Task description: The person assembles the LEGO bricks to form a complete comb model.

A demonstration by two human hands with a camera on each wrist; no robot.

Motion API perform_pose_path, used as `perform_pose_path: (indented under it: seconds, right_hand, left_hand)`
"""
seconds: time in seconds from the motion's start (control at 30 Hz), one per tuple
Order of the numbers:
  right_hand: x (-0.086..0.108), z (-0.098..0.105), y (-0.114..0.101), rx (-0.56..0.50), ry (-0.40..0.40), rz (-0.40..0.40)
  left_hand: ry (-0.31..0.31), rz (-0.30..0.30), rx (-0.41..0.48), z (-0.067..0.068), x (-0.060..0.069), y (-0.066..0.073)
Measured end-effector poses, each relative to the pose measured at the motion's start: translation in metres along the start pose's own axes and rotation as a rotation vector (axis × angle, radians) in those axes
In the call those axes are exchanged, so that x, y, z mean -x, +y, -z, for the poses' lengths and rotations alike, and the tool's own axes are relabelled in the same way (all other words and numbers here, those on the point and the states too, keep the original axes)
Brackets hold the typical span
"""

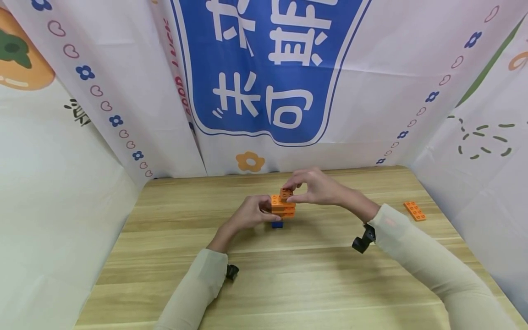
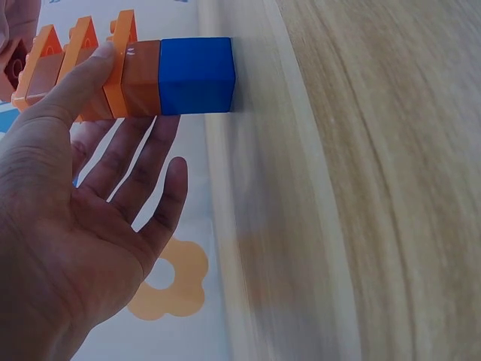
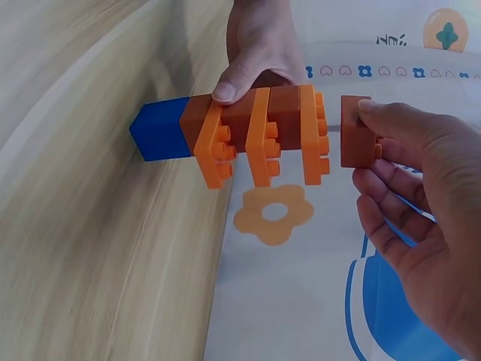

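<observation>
A tower of toy building bricks [image 1: 282, 212] stands on the table, a blue brick [image 2: 197, 75] at its base. Above that, brown bricks [image 3: 284, 120] alternate with several orange plates [image 3: 313, 135], whose studs overhang one side. My left hand [image 1: 251, 211] holds the tower, thumb on one side and fingers round the other. Between thumb and fingertips, my right hand [image 1: 316, 187] pinches a separate brown brick [image 3: 355, 132] just above the top orange plate. In the right wrist view a narrow gap parts that brick from the plate.
A loose orange plate [image 1: 414, 211] lies near the right edge of the wooden table [image 1: 288, 284]. Printed white cloth [image 1: 363, 110] hangs behind the table and along both sides.
</observation>
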State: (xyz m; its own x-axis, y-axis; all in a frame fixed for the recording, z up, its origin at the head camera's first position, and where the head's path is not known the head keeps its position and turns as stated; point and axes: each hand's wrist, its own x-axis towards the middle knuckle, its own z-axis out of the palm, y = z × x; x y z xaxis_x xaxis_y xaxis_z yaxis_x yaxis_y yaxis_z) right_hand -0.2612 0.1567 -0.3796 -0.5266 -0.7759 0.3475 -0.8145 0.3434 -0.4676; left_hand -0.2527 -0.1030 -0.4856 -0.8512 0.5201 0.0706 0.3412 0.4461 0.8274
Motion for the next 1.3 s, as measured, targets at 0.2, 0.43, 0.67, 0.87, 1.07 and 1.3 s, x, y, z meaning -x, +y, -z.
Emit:
perform_pose_path:
  seconds: [0.2, 0.43, 0.67, 0.87, 1.07, 1.3]
  right_hand:
    - [-0.004, -0.007, 0.002, -0.010, -0.001, -0.008]
    - [-0.009, -0.012, 0.003, -0.009, -0.001, 0.012]
    - [-0.012, -0.017, 0.004, -0.015, 0.001, 0.030]
    - [-0.013, -0.020, 0.004, 0.014, 0.005, 0.032]
    - [-0.016, -0.018, 0.002, 0.019, -0.009, 0.006]
    - [-0.021, -0.016, -0.004, 0.027, -0.046, -0.052]
  left_hand:
    - [-0.001, 0.010, -0.001, -0.001, 0.000, 0.000]
    - [-0.004, 0.009, 0.006, -0.001, 0.000, 0.001]
    - [-0.004, 0.003, 0.001, -0.001, 0.000, 0.001]
    - [-0.003, -0.002, -0.015, -0.002, 0.000, 0.001]
    - [0.002, 0.000, -0.014, -0.001, 0.000, 0.000]
    - [0.006, -0.004, -0.014, 0.000, 0.000, 0.000]
